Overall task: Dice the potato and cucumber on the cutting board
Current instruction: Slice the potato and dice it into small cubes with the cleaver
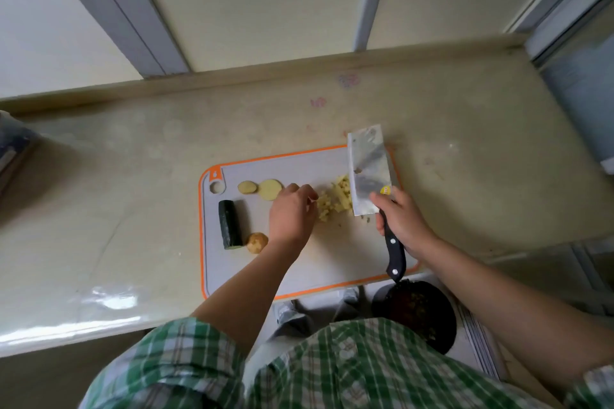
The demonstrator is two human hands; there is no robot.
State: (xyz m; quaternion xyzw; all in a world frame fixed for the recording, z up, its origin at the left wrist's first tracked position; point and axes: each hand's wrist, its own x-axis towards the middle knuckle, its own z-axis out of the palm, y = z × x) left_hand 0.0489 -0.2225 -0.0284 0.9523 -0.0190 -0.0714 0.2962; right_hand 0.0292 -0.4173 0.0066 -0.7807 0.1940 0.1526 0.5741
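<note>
At the left end of the cutting board (pixel 332 259), which lies on the bench (pixel 133 176), the cucumber (pixel 230 224) is uncut. Its long axis runs near to far. Just right of its near end sits a potato end piece (pixel 257 242), and at the far side lie two round potato slices (pixel 269 189).

Next comes the left hand (pixel 292 212), knuckles up, with its fingers (pixel 307 191) curled down toward the right. The tips are at the left edge of the diced potato pile (pixel 332 202). I cannot tell whether they pinch any pieces or only press against the heap.

The pile lies between the two hands: directly right of the left fingers and hard against the left edge of the cleaver (pixel 368 173). The cleaver's blade also runs near to far, its broad face leaning up toward the camera. Whether its edge touches the board is not clear.

The right hand (pixel 402 222) grips the cleaver's black handle, fingers wrapped round it and one finger reaching onto the blade.

Judging by this, the potato dicing is partly done and the cucumber has not been started. The left hand is the nearer one to the slices and the cucumber. To feed them to the blade it would have to draw them rightward, and the cucumber's axis lies parallel to the blade, so it needs a turn before crosscuts.
</note>
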